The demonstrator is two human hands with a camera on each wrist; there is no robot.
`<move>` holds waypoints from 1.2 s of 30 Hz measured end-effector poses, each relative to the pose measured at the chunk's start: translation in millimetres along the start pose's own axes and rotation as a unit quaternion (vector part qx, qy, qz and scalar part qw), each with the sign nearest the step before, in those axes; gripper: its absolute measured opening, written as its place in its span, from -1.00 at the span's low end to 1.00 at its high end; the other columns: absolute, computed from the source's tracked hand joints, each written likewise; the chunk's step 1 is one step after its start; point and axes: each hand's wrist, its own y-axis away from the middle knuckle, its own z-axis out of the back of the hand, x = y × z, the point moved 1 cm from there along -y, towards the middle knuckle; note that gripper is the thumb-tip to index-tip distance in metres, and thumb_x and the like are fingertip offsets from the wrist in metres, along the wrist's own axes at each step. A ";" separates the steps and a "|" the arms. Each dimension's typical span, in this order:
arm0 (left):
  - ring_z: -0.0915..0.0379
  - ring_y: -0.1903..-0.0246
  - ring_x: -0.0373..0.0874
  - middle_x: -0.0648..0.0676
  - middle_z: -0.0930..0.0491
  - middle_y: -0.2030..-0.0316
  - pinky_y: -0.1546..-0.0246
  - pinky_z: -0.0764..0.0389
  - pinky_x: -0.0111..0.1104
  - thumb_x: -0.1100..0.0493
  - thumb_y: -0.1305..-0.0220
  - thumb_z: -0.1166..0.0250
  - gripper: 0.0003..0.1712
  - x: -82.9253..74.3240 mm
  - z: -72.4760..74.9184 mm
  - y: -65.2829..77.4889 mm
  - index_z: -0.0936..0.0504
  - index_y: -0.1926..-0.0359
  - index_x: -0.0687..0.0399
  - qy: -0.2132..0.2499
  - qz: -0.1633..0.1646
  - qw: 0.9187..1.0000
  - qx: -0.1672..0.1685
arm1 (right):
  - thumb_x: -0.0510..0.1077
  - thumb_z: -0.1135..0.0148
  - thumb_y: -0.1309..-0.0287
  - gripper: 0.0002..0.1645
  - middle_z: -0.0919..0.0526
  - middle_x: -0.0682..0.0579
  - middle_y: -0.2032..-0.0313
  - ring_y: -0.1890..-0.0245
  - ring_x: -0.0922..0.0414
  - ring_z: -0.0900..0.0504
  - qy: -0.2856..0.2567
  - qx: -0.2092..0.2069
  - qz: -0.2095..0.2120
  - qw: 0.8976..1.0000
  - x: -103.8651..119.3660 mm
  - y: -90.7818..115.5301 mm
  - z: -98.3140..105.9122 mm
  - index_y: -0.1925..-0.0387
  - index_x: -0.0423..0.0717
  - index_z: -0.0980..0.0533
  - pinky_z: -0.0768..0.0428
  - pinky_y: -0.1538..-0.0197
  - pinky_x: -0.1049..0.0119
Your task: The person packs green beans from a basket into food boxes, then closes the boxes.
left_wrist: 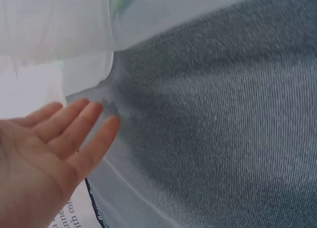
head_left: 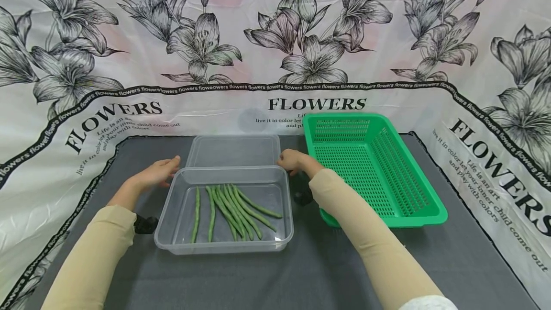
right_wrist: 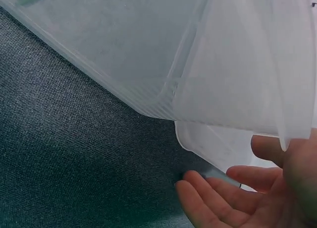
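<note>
Green beans (head_left: 241,212) lie in a clear plastic box (head_left: 224,249), most of them side by side. Behind the box lies its flat translucent lid (head_left: 234,150), partly hidden by the box's back edge. My left hand (head_left: 157,172) is beside the box's back left corner. In the left wrist view its fingers (left_wrist: 81,124) are extended and hold nothing. At the back right corner is my right hand (head_left: 296,160), its thumb right by the rim. The right wrist view shows the other fingers (right_wrist: 210,198) loosely bent below the box wall, with nothing gripped.
A green slotted plastic basket (head_left: 419,171) stands to the right of the box, partly behind my right forearm. Dark grey cloth (head_left: 241,281) covers the table. A white flower-print sheet (head_left: 254,61) rises along the back and sides.
</note>
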 end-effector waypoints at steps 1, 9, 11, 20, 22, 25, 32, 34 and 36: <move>0.12 -0.30 0.36 0.49 0.14 -0.33 -0.16 -0.32 0.06 -0.36 -0.33 0.43 0.00 1.8 0.4 -0.9 0.32 -0.37 0.44 0.009 -0.001 1.000 0.008 | 0.01 0.13 -0.34 -0.43 -0.43 -0.15 -0.06 0.13 0.07 -0.53 -0.005 0.003 0.001 1.000 -3.9 -4.9 -0.6 -0.25 -0.26 -0.26 -0.64 0.24 0.23; 0.30 -0.32 0.37 0.47 0.36 -0.35 -0.22 -0.19 0.12 -0.38 -0.32 0.47 0.02 11.5 1.4 -2.2 0.38 -0.36 0.43 0.043 0.006 0.997 0.066 | -0.17 0.19 -0.38 -0.44 -0.28 -0.28 -0.22 0.04 -0.03 -0.53 -0.039 -0.004 -0.014 0.999 37.8 49.1 5.2 -0.30 -0.40 -0.12 -0.63 0.13 0.27; 0.30 -0.33 0.36 0.45 0.36 -0.36 -0.23 -0.18 0.11 -0.40 -0.31 0.45 0.03 12.8 0.3 -2.5 0.37 -0.37 0.41 0.049 0.007 0.997 0.063 | -0.18 0.21 -0.39 -0.43 -0.23 -0.30 -0.25 -0.01 -0.05 -0.51 -0.040 -0.007 -0.010 0.999 42.0 56.3 5.0 -0.31 -0.42 -0.07 -0.61 0.08 0.26; 0.23 -0.33 0.34 0.46 0.29 -0.36 -0.25 -0.15 0.10 -0.37 -0.34 0.41 -0.01 15.8 -0.9 -1.8 0.34 -0.38 0.39 0.087 -0.012 0.995 0.052 | -0.15 0.22 -0.38 -0.40 -0.10 -0.21 -0.35 -0.13 -0.06 -0.41 -0.093 0.005 -0.009 0.996 45.5 62.5 7.5 -0.35 -0.34 -0.03 -0.57 0.00 0.22; 0.20 -0.33 0.33 0.46 0.28 -0.36 -0.26 -0.13 0.10 -0.35 -0.35 0.43 -0.03 15.2 -0.9 -0.5 0.35 -0.38 0.39 0.098 -0.022 0.993 0.057 | -0.15 0.24 -0.37 -0.41 -0.15 -0.21 -0.33 -0.13 -0.07 -0.41 -0.110 0.006 -0.008 0.994 45.1 62.2 8.1 -0.34 -0.34 -0.06 -0.56 -0.02 0.20; 0.15 -0.32 0.31 0.45 0.26 -0.36 -0.27 -0.11 0.10 -0.34 -0.36 0.46 -0.04 14.4 -0.4 1.1 0.34 -0.38 0.39 0.117 -0.029 0.991 0.057 | -0.15 0.24 -0.37 -0.42 -0.17 -0.21 -0.32 -0.11 -0.08 -0.43 -0.147 0.007 -0.012 0.989 44.4 61.5 9.2 -0.34 -0.32 -0.08 -0.55 -0.04 0.17; 0.20 -0.33 0.33 0.43 0.31 -0.37 -0.28 -0.04 0.12 -0.38 -0.32 0.48 -0.01 12.6 1.2 2.5 0.37 -0.38 0.38 0.135 -0.033 0.989 0.055 | -0.08 0.22 -0.40 -0.39 -0.11 -0.23 -0.34 -0.08 -0.06 -0.49 -0.191 0.010 -0.026 0.981 41.1 54.5 12.4 -0.35 -0.32 -0.02 -0.58 0.01 0.23; 0.22 -0.33 0.34 0.43 0.33 -0.37 -0.29 -0.02 0.13 -0.36 -0.34 0.49 -0.03 12.7 1.4 3.1 0.38 -0.38 0.38 0.138 -0.035 0.988 0.056 | -0.09 0.22 -0.40 -0.38 -0.08 -0.23 -0.35 -0.08 -0.07 -0.49 -0.205 0.003 -0.033 0.978 41.8 54.1 12.8 -0.37 -0.31 0.01 -0.57 0.00 0.22; 0.22 -0.33 0.35 0.42 0.35 -0.37 -0.29 0.00 0.13 -0.35 -0.35 0.50 -0.05 12.8 1.2 3.7 0.38 -0.38 0.37 0.142 -0.038 0.988 0.057 | -0.12 0.24 -0.41 -0.38 -0.04 -0.20 -0.37 -0.12 -0.09 -0.46 -0.221 -0.005 -0.048 0.974 43.6 54.7 12.8 -0.38 -0.28 0.05 -0.54 -0.05 0.19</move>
